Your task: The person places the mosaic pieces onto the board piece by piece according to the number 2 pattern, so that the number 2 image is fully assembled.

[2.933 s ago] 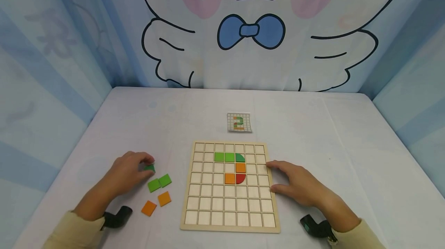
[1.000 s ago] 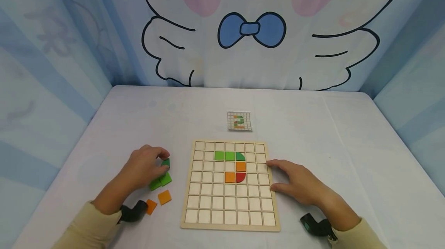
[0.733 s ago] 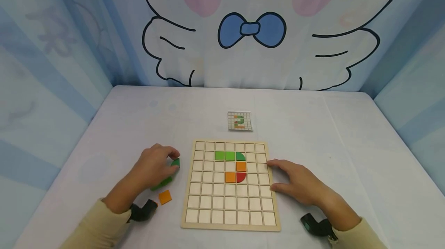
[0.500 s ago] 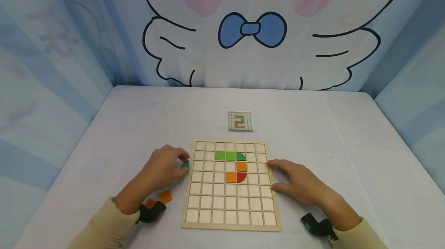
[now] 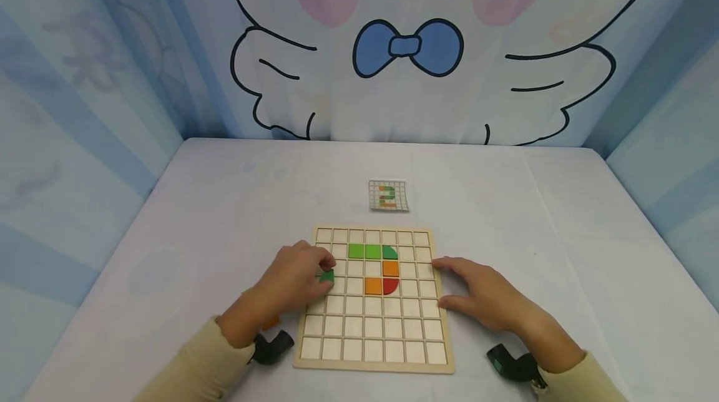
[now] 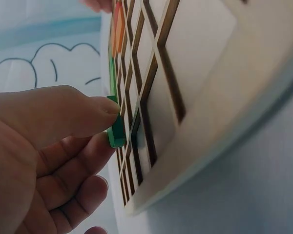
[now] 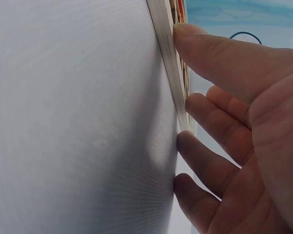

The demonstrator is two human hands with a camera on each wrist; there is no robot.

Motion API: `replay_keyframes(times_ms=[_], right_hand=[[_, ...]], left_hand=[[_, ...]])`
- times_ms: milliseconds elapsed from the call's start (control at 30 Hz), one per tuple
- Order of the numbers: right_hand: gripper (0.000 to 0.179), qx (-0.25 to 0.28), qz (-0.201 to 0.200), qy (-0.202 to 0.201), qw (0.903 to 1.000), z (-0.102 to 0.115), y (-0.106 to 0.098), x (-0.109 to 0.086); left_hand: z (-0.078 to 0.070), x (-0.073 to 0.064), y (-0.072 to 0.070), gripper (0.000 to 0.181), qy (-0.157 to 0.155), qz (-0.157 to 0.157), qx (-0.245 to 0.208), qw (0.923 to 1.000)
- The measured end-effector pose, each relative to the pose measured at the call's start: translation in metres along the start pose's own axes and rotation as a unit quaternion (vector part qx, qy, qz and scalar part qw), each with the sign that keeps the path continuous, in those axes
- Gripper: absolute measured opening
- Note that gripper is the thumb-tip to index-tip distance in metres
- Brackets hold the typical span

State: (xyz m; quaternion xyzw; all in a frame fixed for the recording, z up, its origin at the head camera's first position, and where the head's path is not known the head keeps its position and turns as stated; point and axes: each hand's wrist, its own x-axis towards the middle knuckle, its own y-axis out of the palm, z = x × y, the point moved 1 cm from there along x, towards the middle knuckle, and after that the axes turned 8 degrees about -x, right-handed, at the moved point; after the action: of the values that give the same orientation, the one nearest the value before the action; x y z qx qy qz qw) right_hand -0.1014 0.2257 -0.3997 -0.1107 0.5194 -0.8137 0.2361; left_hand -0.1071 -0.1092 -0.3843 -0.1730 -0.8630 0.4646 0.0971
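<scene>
My left hand (image 5: pixel 294 277) pinches a dark green tile (image 6: pixel 116 127) between thumb and fingertip, over the left columns of the wooden grid board (image 5: pixel 373 369). In the head view most of that tile is hidden by the fingers. On the board lie two light green tiles (image 5: pixel 364 251), a dark green quarter-round tile (image 5: pixel 389 253), two orange tiles (image 5: pixel 390 269) and a red quarter-round tile (image 5: pixel 389 286). My right hand (image 5: pixel 485 293) rests at the board's right edge, its thumb and fingertips touching the rim (image 7: pixel 168 58), fingers spread and relaxed.
A small printed card (image 5: pixel 388 195) with a coloured grid pattern lies behind the board. Loose tiles left of the board are mostly hidden by my left arm; part of an orange tile (image 5: pixel 271 323) shows. A white cloth (image 5: pixel 224 190) covers the table.
My left hand has carried the dark green tile rightward from the loose tiles, past the board's left edge and over its squares. The right hand has stayed at the right edge.
</scene>
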Motion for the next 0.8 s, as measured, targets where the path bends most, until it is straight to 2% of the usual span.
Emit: replay_keyframes(times_ms=[367,600,800], right_hand=[[0.059,0.000,0.001,0.001,1.0000,0.000,0.000,0.000],[0.059,0.002,0.002,0.002,1.0000,0.001,0.000,0.000],[0.059,0.001,0.002,0.001,1.0000,0.002,-0.001,0.000]], left_hand=[[-0.013,0.010,0.017,0.017,0.032,0.025,0.003,0.9992],[-0.019,0.012,0.020,0.016,0.045,0.020,0.009,0.9987],[-0.022,0.014,0.022,0.016,0.043,0.023,0.017,0.9987]])
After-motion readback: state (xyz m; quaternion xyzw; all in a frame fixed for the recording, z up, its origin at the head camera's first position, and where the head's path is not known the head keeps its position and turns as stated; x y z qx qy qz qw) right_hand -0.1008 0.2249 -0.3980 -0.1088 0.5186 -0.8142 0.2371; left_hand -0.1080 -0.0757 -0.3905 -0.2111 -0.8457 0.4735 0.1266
